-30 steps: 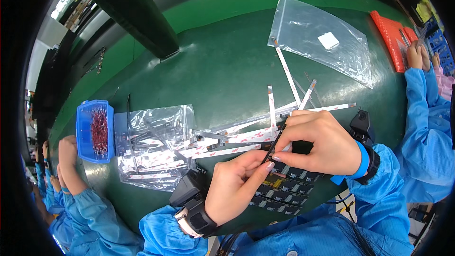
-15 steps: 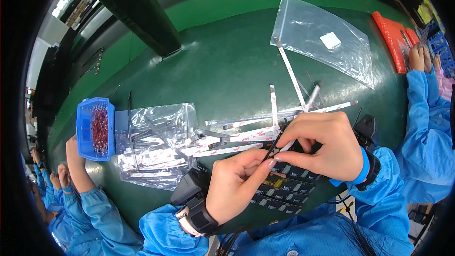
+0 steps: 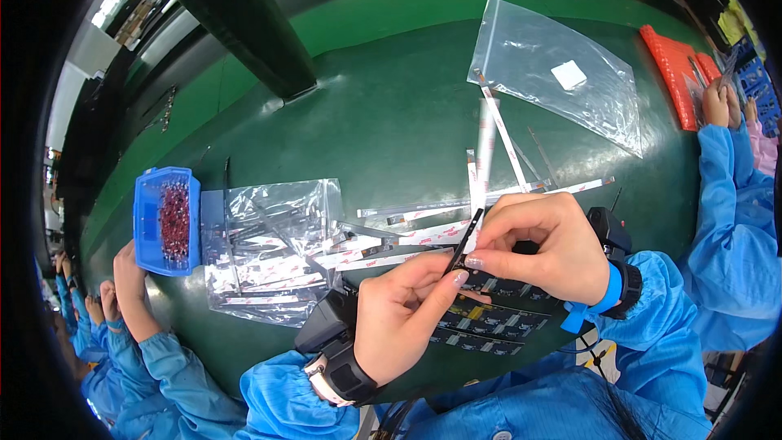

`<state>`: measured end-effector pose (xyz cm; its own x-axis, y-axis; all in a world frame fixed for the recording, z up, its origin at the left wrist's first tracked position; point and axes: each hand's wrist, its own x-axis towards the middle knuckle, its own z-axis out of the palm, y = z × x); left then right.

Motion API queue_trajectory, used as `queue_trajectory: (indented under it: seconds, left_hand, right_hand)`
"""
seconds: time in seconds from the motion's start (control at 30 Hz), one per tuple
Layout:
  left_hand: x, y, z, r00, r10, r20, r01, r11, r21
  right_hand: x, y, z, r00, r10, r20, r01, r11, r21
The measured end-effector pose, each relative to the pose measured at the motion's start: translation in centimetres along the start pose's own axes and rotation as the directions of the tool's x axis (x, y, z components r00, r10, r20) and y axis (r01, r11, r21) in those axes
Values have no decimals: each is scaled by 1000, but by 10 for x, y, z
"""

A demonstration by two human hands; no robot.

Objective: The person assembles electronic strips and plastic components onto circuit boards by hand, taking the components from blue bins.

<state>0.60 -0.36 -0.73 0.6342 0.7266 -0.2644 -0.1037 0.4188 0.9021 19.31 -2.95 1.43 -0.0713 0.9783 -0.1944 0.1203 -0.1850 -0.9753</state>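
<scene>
Strip of black (image 3: 467, 239), pinched low in left fingers (image 3: 441, 297) — slanting up and right, just beside right fingers (image 3: 507, 263), pinched on white strip (image 3: 486, 143) pointing far ahead.

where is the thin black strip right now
In the head view, the thin black strip is just right of centre, slanting up from the fingertips of the bare left hand, with the bare right hand close on its right.

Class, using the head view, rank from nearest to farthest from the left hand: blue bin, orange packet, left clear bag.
1. Left clear bag: left of the left hand
2. Blue bin: farther left
3. Orange packet: far right
</scene>
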Motion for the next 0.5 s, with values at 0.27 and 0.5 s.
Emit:
queue_trajectory:
  seconds: [0.27, 0.5]
  left_hand:
    - [1, 1, 1, 1000, 8, 21, -8, 999, 38]
    - [1, 2, 2, 999, 8, 33, -10, 998, 70]
  right_hand:
    - [-1, 0, 1, 999, 19, -27, -17, 998, 66]
    - [-2, 3, 4, 999, 33, -20, -32, 998, 46]
